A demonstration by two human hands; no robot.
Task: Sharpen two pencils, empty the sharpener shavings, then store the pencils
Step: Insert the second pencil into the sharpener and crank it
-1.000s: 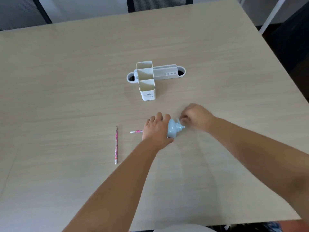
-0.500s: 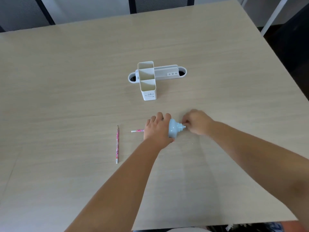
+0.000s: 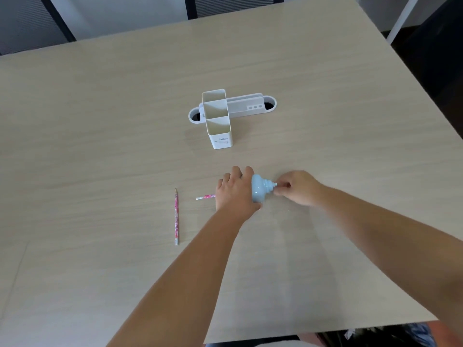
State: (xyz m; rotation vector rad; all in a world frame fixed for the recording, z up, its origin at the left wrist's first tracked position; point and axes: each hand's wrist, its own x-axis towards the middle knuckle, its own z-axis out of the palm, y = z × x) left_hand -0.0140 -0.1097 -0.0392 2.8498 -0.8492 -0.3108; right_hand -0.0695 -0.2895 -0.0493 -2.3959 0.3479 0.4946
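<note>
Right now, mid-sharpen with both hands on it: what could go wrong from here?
1. The left hand hides where the pencil enters the light blue sharpener; a skewed pencil could snap its lead unseen.
2. The right hand pinches only the small crank; the sharpener might slide on the smooth table.
3. The loose pencil lies beside the left forearm and could be nudged into rolling.

Two pencils (image 3: pixel 177 216) (image 3: pixel 205 197) (one sharpener (image 3: pixel 260 190), one holder (image 3: pixel 219 121))
</note>
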